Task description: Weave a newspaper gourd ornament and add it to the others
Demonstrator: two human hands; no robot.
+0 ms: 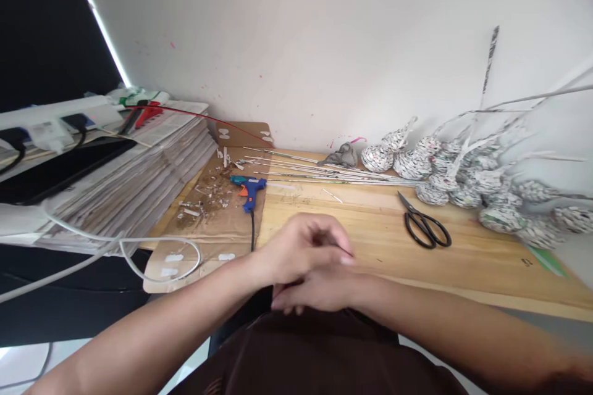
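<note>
My left hand point(301, 253) is over my right hand point(319, 289), both close to my body at the table's front edge. The left fingers are bent, and the index finger and thumb close together just above my right wrist. Anything between those fingertips is too small or too blurred to make out. Beneath it, my right hand points leftward with its fingers curled and partly covered; what it may hold is hidden. Beyond my hands, a blue glue gun point(250, 191) lies on a cardboard sheet point(217, 234). Black-handled scissors point(424, 222) lie to the right on the wooden tabletop point(370, 228).
Thin rolled-paper sticks point(319, 171) lie along the back, beside a grey lump point(343, 156). Several woven paper gourd shapes point(412, 163) crowd the right, their long stems jutting out. At left stand stacked newspapers point(171, 166) bearing a phone point(69, 166); a white cable point(162, 239) loops nearby.
</note>
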